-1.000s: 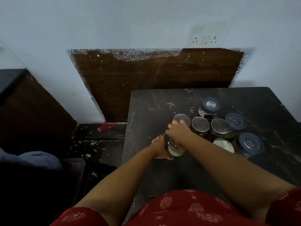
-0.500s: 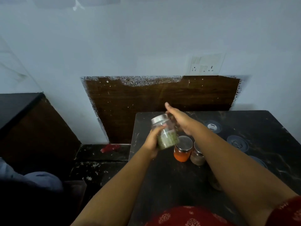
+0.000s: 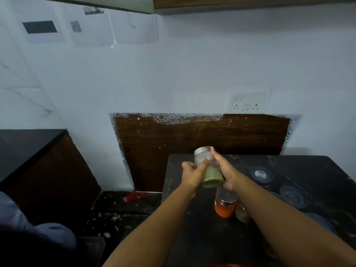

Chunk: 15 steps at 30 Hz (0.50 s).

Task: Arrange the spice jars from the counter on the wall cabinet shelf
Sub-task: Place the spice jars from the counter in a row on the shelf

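The clear glass spice jar with the silver screw lid and green dried herbs (image 3: 209, 167) is being held in the air above the near-left corner of the dark marble counter (image 3: 192, 228), tilted with its lid leaning away toward the wall. In the head view, the left hand (image 3: 191, 173) is curling round the jar's left side, fingers reaching across the glass, while the right hand (image 3: 223, 170) is pressing flat against its right side, fingers straight. Below it, the orange-filled glass jar with a steel lid (image 3: 225, 205) is standing beside a brownish jar (image 3: 242, 213), and round dark-blue lidded tubs (image 3: 261, 175) are sitting further right.

The wooden underside of the wall cabinet (image 3: 250, 3) is showing well above. I judge the risk to be slipping: smooth, tilted glass, one palm only pressing, and a long upward reach, so a dropped jar could be striking the jars below.
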Available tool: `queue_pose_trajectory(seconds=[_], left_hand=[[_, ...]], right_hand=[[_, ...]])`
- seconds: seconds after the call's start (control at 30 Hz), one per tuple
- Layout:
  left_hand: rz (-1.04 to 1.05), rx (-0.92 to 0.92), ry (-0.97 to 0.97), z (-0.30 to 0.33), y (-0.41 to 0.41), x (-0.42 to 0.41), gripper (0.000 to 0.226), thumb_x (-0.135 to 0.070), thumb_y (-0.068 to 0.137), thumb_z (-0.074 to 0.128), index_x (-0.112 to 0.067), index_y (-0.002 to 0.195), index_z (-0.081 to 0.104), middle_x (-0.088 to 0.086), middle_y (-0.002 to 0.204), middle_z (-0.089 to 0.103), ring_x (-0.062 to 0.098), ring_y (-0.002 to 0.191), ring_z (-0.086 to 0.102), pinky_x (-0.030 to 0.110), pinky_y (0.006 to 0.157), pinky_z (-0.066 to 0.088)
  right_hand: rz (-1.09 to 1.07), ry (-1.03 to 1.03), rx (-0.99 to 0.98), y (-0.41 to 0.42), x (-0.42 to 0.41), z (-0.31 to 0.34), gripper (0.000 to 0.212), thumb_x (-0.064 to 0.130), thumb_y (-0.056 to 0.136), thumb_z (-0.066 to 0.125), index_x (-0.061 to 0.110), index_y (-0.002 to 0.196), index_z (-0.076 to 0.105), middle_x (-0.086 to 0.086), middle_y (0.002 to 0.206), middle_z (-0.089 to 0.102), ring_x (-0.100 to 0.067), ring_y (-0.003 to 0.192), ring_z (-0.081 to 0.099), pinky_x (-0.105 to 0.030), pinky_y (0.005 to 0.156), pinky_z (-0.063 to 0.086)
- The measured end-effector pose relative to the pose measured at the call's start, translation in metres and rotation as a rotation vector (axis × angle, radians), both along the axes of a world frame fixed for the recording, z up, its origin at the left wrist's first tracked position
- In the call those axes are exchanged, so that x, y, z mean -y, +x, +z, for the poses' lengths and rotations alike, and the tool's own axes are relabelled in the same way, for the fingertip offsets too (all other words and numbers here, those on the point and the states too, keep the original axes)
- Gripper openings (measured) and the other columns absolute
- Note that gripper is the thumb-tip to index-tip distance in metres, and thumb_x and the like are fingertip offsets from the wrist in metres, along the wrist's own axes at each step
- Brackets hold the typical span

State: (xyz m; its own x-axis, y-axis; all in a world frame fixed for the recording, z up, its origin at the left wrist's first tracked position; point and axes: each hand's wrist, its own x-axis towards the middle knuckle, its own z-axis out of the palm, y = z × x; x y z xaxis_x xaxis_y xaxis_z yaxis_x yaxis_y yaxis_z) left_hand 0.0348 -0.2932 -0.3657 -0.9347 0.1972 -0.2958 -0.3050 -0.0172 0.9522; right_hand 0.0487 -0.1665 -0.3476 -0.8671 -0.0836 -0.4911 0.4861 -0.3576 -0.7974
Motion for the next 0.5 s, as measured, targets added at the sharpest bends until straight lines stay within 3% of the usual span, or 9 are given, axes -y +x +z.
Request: queue_pose_trajectory(seconds=[0.1, 0.17, 0.37, 0.5], left_hand=[[-0.040, -0.098, -0.216, 0.005, -0.002, -0.003, 0.093, -0.074, 0.041, 0.080, -0.023, 0.105, 0.035, 0.007, 0.117, 0.049, 0.020, 0.100, 0.062, 0.039, 0.076, 0.061], [-0.035, -0.062, -0.201, 0.007, -0.006, -0.006, 0.099, -0.074, 0.038, 0.081, -0.023, 0.109, 0.035, 0.006, 0.117, 0.049, 0.021, 0.101, 0.062, 0.039, 0.078, 0.061], [-0.106, -0.026, 0.079, 0.016, -0.015, 0.000, 0.065, -0.036, 0.075, 0.079, -0.009, 0.126, 0.048, 0.012, 0.118, 0.061, 0.024, 0.102, 0.064, 0.033, 0.072, 0.057], [-0.252, 0.065, 0.369, 0.024, -0.022, 0.010, 0.059, -0.038, 0.080, 0.067, -0.007, 0.129, 0.057, 0.012, 0.115, 0.067, 0.024, 0.100, 0.066, 0.031, 0.073, 0.055]], right_hand=[[-0.099, 0.036, 0.052, -0.006, 0.001, -0.001, 0.082, 0.079, 0.078, 0.047, 0.011, 0.122, 0.064, -0.022, 0.112, 0.070, -0.036, 0.099, 0.069, -0.046, 0.084, 0.056], [-0.188, 0.104, 0.059, -0.013, 0.003, -0.001, 0.081, 0.080, 0.079, 0.044, 0.015, 0.124, 0.062, -0.022, 0.109, 0.070, -0.037, 0.097, 0.070, -0.050, 0.085, 0.056], [-0.301, 0.189, -0.035, -0.023, 0.007, 0.019, 0.073, 0.076, 0.083, 0.045, 0.015, 0.118, 0.063, -0.017, 0.103, 0.072, -0.033, 0.093, 0.070, -0.047, 0.088, 0.055], [-0.213, 0.013, -0.045, -0.027, 0.001, 0.036, 0.081, 0.081, 0.078, 0.044, 0.012, 0.112, 0.068, -0.020, 0.108, 0.072, -0.036, 0.096, 0.070, -0.052, 0.084, 0.056]])
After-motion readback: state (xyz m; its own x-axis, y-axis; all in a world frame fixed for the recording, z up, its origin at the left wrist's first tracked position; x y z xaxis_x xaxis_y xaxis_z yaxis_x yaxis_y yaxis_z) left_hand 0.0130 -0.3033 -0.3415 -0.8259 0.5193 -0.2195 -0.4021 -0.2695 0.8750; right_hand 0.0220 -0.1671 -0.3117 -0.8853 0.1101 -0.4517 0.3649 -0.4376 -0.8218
